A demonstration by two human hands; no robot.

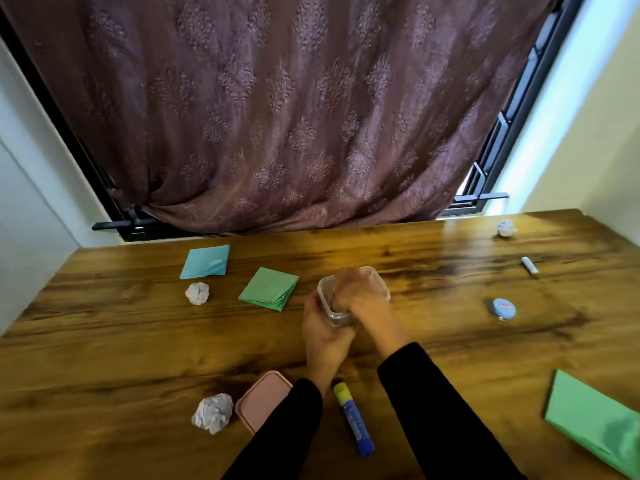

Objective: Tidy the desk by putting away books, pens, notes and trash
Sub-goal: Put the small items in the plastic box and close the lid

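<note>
A clear plastic container (377,282) stands at the middle of the wooden desk (104,341). My left hand (323,336) grips its near side. My right hand (360,294) reaches down into it, fingers hidden inside, so I cannot see what they hold. The pink lid (261,400) lies near my left sleeve. A blue and yellow glue stick (353,419) lies between my arms. Crumpled paper balls sit at the near left (213,412), the far left (197,293) and the far right (506,228). Folded notes lie about: blue (205,262), green (269,288), and green at the right edge (595,420).
A white marker (530,266) and a small round tin with a blue lid (503,309) lie on the right side. A brown patterned curtain (277,116) hangs behind the desk's far edge. Walls close in on both sides.
</note>
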